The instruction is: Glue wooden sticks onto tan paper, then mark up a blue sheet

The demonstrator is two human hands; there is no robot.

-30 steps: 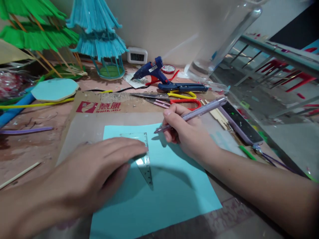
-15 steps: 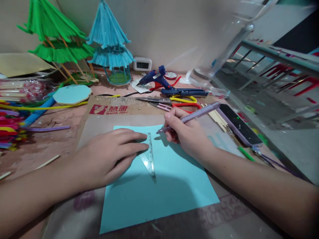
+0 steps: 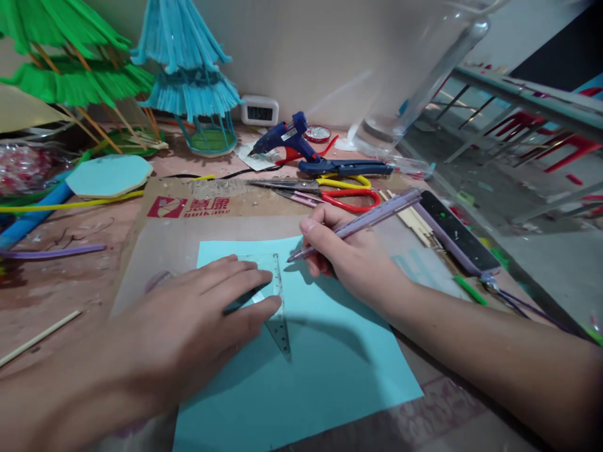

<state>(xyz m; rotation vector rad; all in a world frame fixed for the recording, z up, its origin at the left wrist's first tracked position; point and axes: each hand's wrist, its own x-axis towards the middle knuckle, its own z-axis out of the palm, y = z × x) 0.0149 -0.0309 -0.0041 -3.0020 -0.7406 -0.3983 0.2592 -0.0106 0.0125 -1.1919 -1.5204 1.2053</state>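
A sheet of light blue paper (image 3: pixel 306 383) lies in front of me. On its upper left part rests a clear triangular set square (image 3: pixel 279 329), its scaled edge running roughly up and down. My left hand (image 3: pixel 202 320) reaches over the set square with its fingers stretched and apart, fingertips at the ruler's face; part of the ruler is hidden beneath. In my right hand (image 3: pixel 353 260) is a purple see-through pen (image 3: pixel 372 216), gripped for writing and tilted. Its tip is just right of the scaled edge, close to the paper; whether it touches I cannot tell.
Behind the paper lie scissors with red handles (image 3: pixel 351 201), yellow-handled scissors (image 3: pixel 346 182), blue pliers (image 3: pixel 343 167) and a glue gun (image 3: pixel 285 135). A phone (image 3: pixel 459 232) is at the right. Blue (image 3: pixel 181 37) and green (image 3: pixel 70 78) tiered models stand at the back left.
My left hand has shifted its fingers on the set square, showing more of its top edge. The pen tip has come nearer the scaled edge. The camera view has shifted slightly.
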